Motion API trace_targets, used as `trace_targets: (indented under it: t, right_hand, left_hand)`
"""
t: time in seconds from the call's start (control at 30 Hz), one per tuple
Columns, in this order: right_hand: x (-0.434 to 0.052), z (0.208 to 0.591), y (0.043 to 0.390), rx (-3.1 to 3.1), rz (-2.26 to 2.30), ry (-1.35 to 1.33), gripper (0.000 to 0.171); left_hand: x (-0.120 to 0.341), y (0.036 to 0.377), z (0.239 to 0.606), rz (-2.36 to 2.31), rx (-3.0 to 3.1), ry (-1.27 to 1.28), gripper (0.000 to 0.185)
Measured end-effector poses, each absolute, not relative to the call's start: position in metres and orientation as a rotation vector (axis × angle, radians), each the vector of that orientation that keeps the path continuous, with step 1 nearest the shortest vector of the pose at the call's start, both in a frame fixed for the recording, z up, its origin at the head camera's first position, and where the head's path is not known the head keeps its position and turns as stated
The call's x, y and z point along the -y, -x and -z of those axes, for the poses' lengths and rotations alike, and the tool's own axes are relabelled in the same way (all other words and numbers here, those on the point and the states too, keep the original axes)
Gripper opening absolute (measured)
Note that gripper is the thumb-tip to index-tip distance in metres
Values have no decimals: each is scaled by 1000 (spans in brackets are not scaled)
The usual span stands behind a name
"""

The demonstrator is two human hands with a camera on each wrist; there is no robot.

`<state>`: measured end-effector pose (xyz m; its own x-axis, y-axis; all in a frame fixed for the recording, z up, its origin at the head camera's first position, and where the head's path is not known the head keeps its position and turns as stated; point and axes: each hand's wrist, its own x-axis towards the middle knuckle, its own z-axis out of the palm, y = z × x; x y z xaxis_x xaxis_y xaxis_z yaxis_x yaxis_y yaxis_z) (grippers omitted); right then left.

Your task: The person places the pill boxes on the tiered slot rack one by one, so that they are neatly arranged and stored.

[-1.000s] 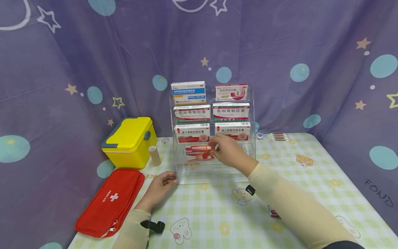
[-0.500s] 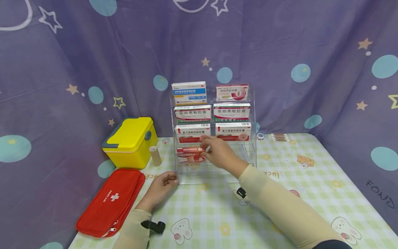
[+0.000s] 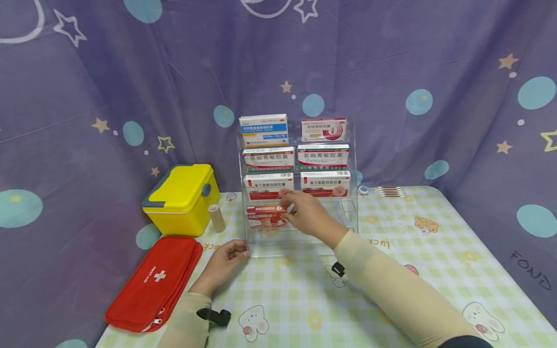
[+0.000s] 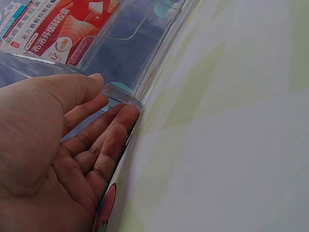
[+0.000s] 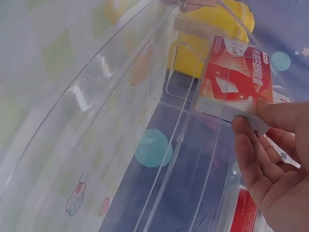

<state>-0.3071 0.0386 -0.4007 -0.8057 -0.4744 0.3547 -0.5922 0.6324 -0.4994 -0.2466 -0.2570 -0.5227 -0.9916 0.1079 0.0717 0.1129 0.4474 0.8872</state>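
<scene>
A red and white medicine box (image 3: 265, 216) sits at the left end of the lowest tier of a clear acrylic display stand (image 3: 304, 249). My right hand (image 3: 310, 212) pinches that box by its right end; in the right wrist view, thumb and fingertips hold the edge of the medicine box (image 5: 234, 77). My left hand (image 3: 224, 263) is at the stand's front left bottom corner. Seen from the left wrist, my left hand (image 4: 72, 140) has curled fingers and a thumb about the corner of the clear stand (image 4: 123, 93).
Upper tiers hold several medicine boxes, among them a blue and white box (image 3: 264, 131). Left of the stand are a yellow case (image 3: 187, 198), a beige roll (image 3: 216, 218) and a red first-aid pouch (image 3: 154, 285). A tape roll (image 3: 363, 190) and swabs (image 3: 390, 191) lie behind right.
My right hand has slid the red medicine box left along the lowest tier, and over the last half second it has stayed about still. My left hand has kept its place.
</scene>
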Motion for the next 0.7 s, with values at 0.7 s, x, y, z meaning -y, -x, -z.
trace_targets:
  t: [0.7]
  right_hand:
    - [-210,413,234,2757,-1034,-892,34]
  left_hand:
    - [257,247,524,1630,2659,207,28]
